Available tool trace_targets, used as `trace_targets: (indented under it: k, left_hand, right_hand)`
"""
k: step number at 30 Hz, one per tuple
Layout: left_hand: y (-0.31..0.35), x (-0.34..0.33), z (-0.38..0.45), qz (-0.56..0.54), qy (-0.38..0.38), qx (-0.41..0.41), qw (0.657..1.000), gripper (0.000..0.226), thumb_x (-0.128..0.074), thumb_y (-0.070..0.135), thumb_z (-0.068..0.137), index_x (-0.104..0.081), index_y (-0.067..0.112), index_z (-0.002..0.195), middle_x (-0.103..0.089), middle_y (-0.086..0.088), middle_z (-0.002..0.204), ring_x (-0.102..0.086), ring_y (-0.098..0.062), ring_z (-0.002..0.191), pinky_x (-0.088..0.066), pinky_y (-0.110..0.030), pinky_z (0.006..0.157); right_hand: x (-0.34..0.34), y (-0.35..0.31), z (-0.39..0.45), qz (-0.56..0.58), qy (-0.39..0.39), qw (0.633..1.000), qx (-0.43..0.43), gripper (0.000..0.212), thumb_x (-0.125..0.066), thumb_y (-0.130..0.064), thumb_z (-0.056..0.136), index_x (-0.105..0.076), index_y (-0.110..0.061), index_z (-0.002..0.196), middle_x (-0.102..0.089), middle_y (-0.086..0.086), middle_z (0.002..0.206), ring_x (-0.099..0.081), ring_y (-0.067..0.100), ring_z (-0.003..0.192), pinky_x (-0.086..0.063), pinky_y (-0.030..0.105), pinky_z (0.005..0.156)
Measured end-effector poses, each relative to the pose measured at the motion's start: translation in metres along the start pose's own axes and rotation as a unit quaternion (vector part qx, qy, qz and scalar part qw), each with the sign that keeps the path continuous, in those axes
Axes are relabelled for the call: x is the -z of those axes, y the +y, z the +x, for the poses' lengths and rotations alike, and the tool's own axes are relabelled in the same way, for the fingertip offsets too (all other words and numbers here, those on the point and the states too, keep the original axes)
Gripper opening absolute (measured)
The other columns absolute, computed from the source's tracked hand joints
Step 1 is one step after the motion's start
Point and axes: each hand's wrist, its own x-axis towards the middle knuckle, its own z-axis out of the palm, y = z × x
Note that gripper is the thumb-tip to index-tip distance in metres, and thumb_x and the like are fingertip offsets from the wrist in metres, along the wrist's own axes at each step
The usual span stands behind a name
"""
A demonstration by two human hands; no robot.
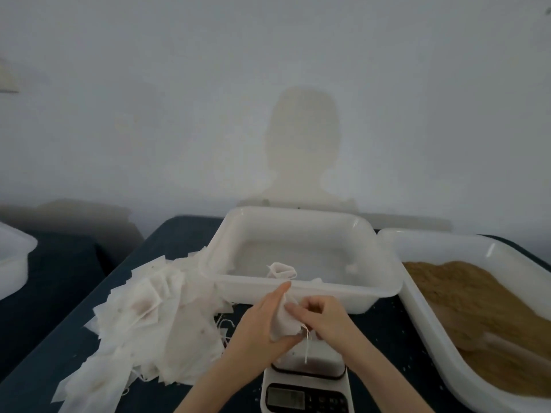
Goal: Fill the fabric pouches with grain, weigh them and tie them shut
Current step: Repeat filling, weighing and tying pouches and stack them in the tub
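A small white fabric pouch (283, 321) is held above the white digital scale (307, 386) at the table's near edge. My left hand (262, 321) grips the pouch from the left. My right hand (323, 321) pinches its right side, where a thin drawstring (306, 347) hangs down. Brown grain (477, 308) fills the white tray (396, 242) on the right. Another white pouch (281, 271) lies in the white tub (298, 289) behind my hands. A heap of flat white pouches (155, 317) lies to the left.
The dark blue table (59, 353) carries everything, with scattered grains near the scale. Another white tub (15, 257) stands on a second surface at the far left. A pale wall rises behind.
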Motion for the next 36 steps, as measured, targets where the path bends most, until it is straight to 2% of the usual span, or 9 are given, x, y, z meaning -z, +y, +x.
trace_targets:
  k: [4,9,13,18,21,24,27,30,36]
  left_hand:
    - [0.006,-0.008,0.003,-0.05,0.016,0.013,0.999,0.068,-0.071,0.028,0.083,-0.026,0.041,0.132,-0.048,0.014,0.133,-0.044,-0.003,0.122,-0.035,-0.022,0.104]
    - [0.004,-0.015,0.008,-0.015,-0.002,0.008,1.0,0.066,-0.066,0.029,0.086,-0.024,0.039,0.136,-0.042,0.021,0.13,-0.041,0.001,0.12,-0.03,-0.012,0.101]
    - [0.003,-0.018,0.012,0.031,-0.019,-0.011,0.999,0.069,-0.062,0.034,0.088,-0.025,0.028,0.145,-0.044,0.013,0.133,-0.042,-0.003,0.121,-0.032,-0.02,0.104]
    - [0.004,-0.022,0.019,0.072,-0.025,-0.039,0.996,0.071,-0.059,0.041,0.087,-0.023,0.027,0.147,-0.046,0.014,0.127,-0.042,-0.001,0.114,-0.029,-0.015,0.1]
    - [0.005,-0.024,0.023,0.098,-0.037,-0.054,0.993,0.073,-0.056,0.044,0.086,-0.021,0.029,0.148,-0.044,0.017,0.124,-0.037,0.006,0.109,-0.021,-0.006,0.092]
    - [0.005,-0.027,0.027,0.116,-0.048,-0.066,0.99,0.073,-0.05,0.049,0.083,-0.022,0.031,0.148,-0.04,0.023,0.116,-0.032,0.01,0.103,-0.023,-0.008,0.091]
    - [0.005,-0.027,0.033,0.111,-0.032,-0.072,0.991,0.069,-0.052,0.047,0.083,-0.029,0.028,0.146,-0.04,0.024,0.113,-0.039,0.004,0.105,-0.026,-0.011,0.091]
    - [0.007,-0.028,0.037,0.111,-0.02,-0.082,0.99,0.065,-0.055,0.044,0.086,-0.033,0.027,0.145,-0.047,0.018,0.118,-0.039,0.006,0.102,-0.024,-0.009,0.088]
    - [0.013,-0.033,0.038,0.088,-0.034,-0.094,0.991,0.081,-0.056,0.058,0.071,-0.029,0.031,0.143,-0.038,0.027,0.123,-0.029,0.015,0.109,-0.016,-0.001,0.096]
  right_hand:
    - [0.007,0.003,-0.003,0.006,-0.006,1.0,0.003,0.027,-0.051,-0.024,0.099,-0.065,-0.013,0.077,-0.061,-0.013,0.059,-0.054,0.001,0.055,-0.038,0.013,0.048]
    - [0.018,0.005,-0.006,-0.049,-0.016,0.998,0.028,0.01,-0.06,-0.011,0.09,-0.058,-0.02,0.087,-0.067,-0.008,0.069,-0.058,0.002,0.059,-0.043,0.014,0.052]
    - [0.023,0.009,-0.007,-0.187,0.024,0.977,0.096,0.025,-0.061,-0.014,0.084,-0.054,-0.035,0.074,-0.061,-0.016,0.072,-0.055,0.001,0.063,-0.05,0.021,0.062]
    - [0.031,0.005,-0.007,-0.248,-0.017,0.963,0.101,0.054,-0.052,-0.011,0.088,-0.058,-0.057,0.06,-0.058,-0.03,0.067,-0.051,-0.004,0.064,-0.04,0.013,0.061]
    - [0.037,0.0,-0.009,-0.238,-0.02,0.965,0.106,0.041,-0.056,-0.021,0.086,-0.06,-0.051,0.058,-0.06,-0.02,0.063,-0.05,-0.001,0.059,-0.041,0.017,0.059]
    - [0.042,-0.005,-0.009,-0.316,0.02,0.945,0.077,0.024,-0.06,-0.032,0.083,-0.065,-0.046,0.065,-0.059,-0.026,0.061,-0.054,-0.005,0.061,-0.039,0.012,0.055]
    - [0.048,-0.008,-0.009,-0.401,0.036,0.913,0.059,0.02,-0.056,-0.026,0.084,-0.068,-0.04,0.075,-0.053,-0.02,0.062,-0.05,-0.001,0.06,-0.035,0.011,0.056]
    - [0.053,-0.012,-0.009,-0.377,-0.008,0.925,0.053,0.024,-0.053,-0.018,0.085,-0.071,-0.034,0.082,-0.056,-0.013,0.075,-0.05,0.004,0.067,-0.041,0.017,0.063]
    - [0.058,-0.02,-0.012,-0.349,-0.002,0.936,0.045,0.032,-0.056,-0.022,0.08,-0.057,-0.04,0.054,-0.05,-0.01,0.055,-0.043,0.005,0.053,-0.035,0.019,0.055]
